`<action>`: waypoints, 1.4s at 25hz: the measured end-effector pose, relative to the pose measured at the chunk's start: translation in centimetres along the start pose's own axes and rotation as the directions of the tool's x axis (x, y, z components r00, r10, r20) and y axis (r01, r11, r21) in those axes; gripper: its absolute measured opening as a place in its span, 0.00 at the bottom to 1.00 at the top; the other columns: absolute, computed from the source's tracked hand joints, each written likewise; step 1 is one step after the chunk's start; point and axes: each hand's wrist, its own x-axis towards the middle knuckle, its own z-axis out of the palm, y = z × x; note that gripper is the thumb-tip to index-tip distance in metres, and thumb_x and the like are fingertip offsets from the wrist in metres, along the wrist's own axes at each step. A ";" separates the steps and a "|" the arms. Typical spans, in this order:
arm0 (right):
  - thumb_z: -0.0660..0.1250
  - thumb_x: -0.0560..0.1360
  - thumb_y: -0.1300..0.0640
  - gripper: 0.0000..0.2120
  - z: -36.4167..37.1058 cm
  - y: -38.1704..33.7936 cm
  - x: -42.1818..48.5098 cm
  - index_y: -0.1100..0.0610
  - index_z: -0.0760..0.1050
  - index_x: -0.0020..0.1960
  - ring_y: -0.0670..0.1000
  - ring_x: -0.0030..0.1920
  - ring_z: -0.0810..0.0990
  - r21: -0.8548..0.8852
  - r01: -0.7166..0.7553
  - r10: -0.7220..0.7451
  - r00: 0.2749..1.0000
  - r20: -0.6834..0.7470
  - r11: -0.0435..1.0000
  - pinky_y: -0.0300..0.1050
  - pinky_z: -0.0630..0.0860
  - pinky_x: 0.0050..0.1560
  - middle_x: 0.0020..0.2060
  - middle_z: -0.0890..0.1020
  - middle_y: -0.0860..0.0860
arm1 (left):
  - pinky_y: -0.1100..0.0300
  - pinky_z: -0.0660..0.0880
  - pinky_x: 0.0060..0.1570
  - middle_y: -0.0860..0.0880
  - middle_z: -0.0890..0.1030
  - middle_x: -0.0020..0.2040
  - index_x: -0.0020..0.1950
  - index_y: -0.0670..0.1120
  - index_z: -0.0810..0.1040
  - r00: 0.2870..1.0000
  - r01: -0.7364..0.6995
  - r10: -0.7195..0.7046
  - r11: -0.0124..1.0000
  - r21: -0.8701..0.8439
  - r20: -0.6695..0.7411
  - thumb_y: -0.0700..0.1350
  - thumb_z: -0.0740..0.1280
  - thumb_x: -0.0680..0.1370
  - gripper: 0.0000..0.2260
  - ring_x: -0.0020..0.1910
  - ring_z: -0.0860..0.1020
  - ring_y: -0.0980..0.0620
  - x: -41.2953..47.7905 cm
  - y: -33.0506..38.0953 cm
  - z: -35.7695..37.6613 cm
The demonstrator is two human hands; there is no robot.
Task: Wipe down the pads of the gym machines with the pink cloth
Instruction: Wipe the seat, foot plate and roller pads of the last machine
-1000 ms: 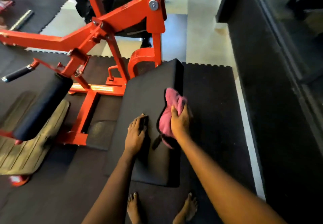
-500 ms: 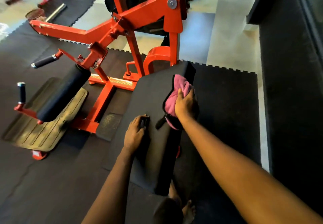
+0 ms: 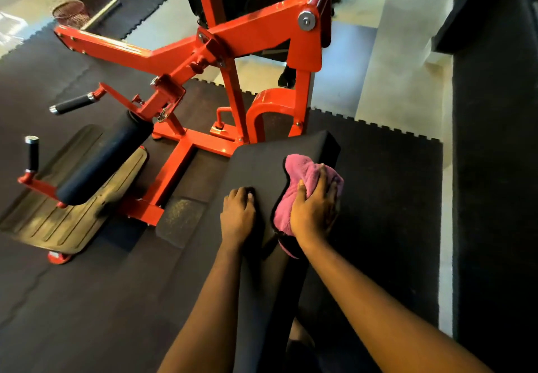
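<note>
Sliding back from its reach ahead, the right hand [image 3: 316, 215] now sits about level with the left hand [image 3: 237, 216]. It clutches the pink cloth [image 3: 300, 180], fingers wrapped over it. The cloth lies beneath and ahead of that palm, draped over the outer edge of the flat black pad [image 3: 256, 163]. The left hand has stayed put just inside it, knuckles up and fingers bent on the pad; whether they hold anything I cannot tell. This edge looks nearly covered, while the roller pad [image 3: 107, 157], well off beyond the left hand, probably waits its turn.
</note>
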 end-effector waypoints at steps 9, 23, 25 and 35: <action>0.60 0.83 0.48 0.26 0.5 -5.1 14.1 0.52 0.62 0.78 0.65 0.72 0.65 -0.248 0.005 0.016 0.996 0.083 0.969 0.54 0.61 0.71 0.74 0.67 0.60 | 0.44 0.75 0.53 0.50 0.76 0.56 0.54 0.48 0.76 0.993 0.101 -0.093 0.989 0.105 -0.077 0.49 0.60 0.81 0.08 0.58 0.74 0.48 1.6 1.7 0.0; 0.59 0.84 0.47 0.18 0.6 -6.4 25.0 0.50 0.75 0.70 0.59 0.66 0.77 -0.190 0.545 -0.140 0.506 0.851 0.816 0.54 0.72 0.67 0.67 0.79 0.56 | 0.50 0.75 0.50 0.48 0.76 0.57 0.56 0.46 0.75 0.916 0.376 -0.334 0.908 0.185 -0.224 0.53 0.58 0.82 0.13 0.57 0.75 0.47 3.3 6.8 1.2; 0.59 0.84 0.56 0.16 3.4 -6.8 26.7 0.55 0.77 0.68 0.55 0.67 0.77 0.021 0.479 -0.168 0.267 0.949 0.877 0.53 0.69 0.72 0.66 0.80 0.55 | 0.50 0.74 0.51 0.47 0.75 0.59 0.59 0.45 0.75 0.863 0.488 -0.436 0.852 0.191 -0.256 0.55 0.57 0.83 0.16 0.59 0.74 0.46 3.8 8.1 2.1; 0.60 0.82 0.68 0.15 4.1 -4.1 28.3 0.56 0.73 0.66 0.44 0.61 0.79 0.332 0.384 -0.378 0.050 0.924 0.862 0.27 0.70 0.58 0.58 0.80 0.47 | 0.40 0.48 0.77 0.41 0.56 0.80 0.80 0.50 0.59 0.640 0.768 -0.736 0.624 0.146 -0.221 0.65 0.48 0.81 0.31 0.80 0.52 0.42 3.9 14.9 6.7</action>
